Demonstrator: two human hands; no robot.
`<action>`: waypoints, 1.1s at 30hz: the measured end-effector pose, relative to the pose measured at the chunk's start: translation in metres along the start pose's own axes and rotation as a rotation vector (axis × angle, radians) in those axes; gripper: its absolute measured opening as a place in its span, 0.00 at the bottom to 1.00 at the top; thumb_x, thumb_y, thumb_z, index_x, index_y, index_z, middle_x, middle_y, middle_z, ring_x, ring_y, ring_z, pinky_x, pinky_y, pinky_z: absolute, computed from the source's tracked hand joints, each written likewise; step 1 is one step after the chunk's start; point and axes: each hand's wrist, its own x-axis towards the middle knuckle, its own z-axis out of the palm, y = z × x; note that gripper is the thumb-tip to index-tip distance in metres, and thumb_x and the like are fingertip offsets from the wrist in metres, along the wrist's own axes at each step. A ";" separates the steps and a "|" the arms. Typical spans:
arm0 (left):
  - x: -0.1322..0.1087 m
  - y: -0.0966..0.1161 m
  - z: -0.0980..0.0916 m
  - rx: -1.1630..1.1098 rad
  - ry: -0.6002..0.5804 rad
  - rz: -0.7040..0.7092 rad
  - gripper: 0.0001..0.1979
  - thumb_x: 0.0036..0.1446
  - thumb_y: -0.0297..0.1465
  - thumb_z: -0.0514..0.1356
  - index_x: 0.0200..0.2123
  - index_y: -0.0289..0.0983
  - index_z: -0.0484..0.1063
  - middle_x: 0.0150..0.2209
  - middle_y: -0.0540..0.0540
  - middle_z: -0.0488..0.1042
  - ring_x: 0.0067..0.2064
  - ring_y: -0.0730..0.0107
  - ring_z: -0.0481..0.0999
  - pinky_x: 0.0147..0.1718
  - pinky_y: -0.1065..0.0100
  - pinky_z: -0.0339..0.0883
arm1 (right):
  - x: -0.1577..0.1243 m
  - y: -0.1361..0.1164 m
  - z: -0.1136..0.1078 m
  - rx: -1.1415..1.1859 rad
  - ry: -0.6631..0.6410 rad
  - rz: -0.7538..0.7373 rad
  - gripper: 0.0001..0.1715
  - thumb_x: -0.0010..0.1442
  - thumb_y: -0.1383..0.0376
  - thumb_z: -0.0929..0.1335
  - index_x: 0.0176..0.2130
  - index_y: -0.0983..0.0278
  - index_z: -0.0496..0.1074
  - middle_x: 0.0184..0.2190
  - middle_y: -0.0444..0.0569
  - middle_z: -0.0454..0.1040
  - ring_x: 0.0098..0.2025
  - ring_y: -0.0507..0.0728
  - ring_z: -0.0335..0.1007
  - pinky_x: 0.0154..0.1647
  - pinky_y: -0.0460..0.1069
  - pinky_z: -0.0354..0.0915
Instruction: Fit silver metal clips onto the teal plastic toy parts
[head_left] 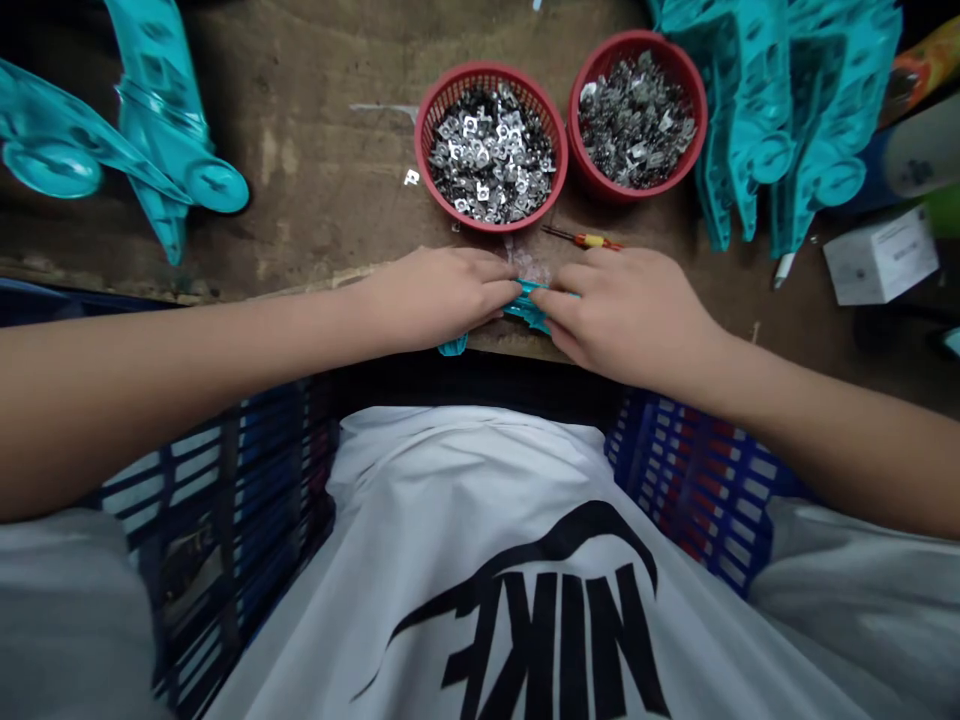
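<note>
While both bare hands meet at the edge of a worn wooden workbench, beyond them two round red plastic baskets hold small metal clips; the left hand and right hand seem clamped together on a small teal plastic piece, mostly hidden by the fingers.
</note>
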 end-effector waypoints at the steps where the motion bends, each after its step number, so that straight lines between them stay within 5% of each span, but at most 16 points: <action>1: 0.001 0.002 -0.003 0.028 -0.032 -0.009 0.21 0.89 0.33 0.61 0.73 0.34 0.87 0.75 0.28 0.87 0.74 0.39 0.90 0.69 0.47 0.89 | 0.000 -0.003 0.002 -0.006 -0.004 -0.023 0.25 0.89 0.65 0.65 0.62 0.65 0.92 0.52 0.65 0.91 0.54 0.71 0.80 0.49 0.60 0.56; 5: 0.004 0.008 -0.013 0.080 -0.113 -0.073 0.21 0.91 0.34 0.60 0.71 0.34 0.89 0.76 0.28 0.87 0.75 0.37 0.89 0.67 0.48 0.89 | 0.003 -0.002 0.008 -0.013 -0.003 -0.051 0.23 0.89 0.67 0.66 0.63 0.65 0.92 0.50 0.63 0.91 0.54 0.70 0.79 0.48 0.60 0.55; 14: 0.005 0.004 -0.008 0.117 -0.092 -0.066 0.20 0.87 0.35 0.61 0.68 0.39 0.91 0.72 0.30 0.89 0.72 0.35 0.91 0.60 0.48 0.92 | 0.009 0.007 0.002 -0.004 -0.070 -0.021 0.21 0.87 0.65 0.70 0.59 0.62 0.96 0.54 0.61 0.94 0.58 0.72 0.77 0.50 0.61 0.53; 23: -0.014 -0.020 -0.013 -0.062 0.011 0.017 0.29 0.87 0.34 0.58 0.81 0.40 0.84 0.76 0.32 0.87 0.77 0.42 0.89 0.81 0.45 0.83 | 0.003 0.019 0.004 0.036 -0.006 0.099 0.24 0.86 0.55 0.73 0.66 0.64 0.93 0.59 0.66 0.92 0.58 0.74 0.82 0.50 0.59 0.57; 28: -0.018 -0.011 -0.012 0.045 -0.030 0.085 0.28 0.91 0.37 0.55 0.82 0.38 0.82 0.77 0.28 0.86 0.78 0.38 0.87 0.77 0.43 0.86 | 0.002 0.009 0.009 0.025 -0.063 0.076 0.33 0.83 0.49 0.80 0.72 0.69 0.88 0.61 0.69 0.91 0.61 0.76 0.85 0.51 0.58 0.60; 33: -0.015 -0.002 -0.007 0.114 -0.086 0.056 0.27 0.91 0.37 0.55 0.80 0.36 0.83 0.75 0.25 0.86 0.74 0.34 0.88 0.68 0.42 0.91 | 0.002 0.008 0.012 0.033 -0.038 0.062 0.28 0.82 0.55 0.80 0.72 0.66 0.87 0.61 0.68 0.91 0.60 0.75 0.85 0.50 0.58 0.58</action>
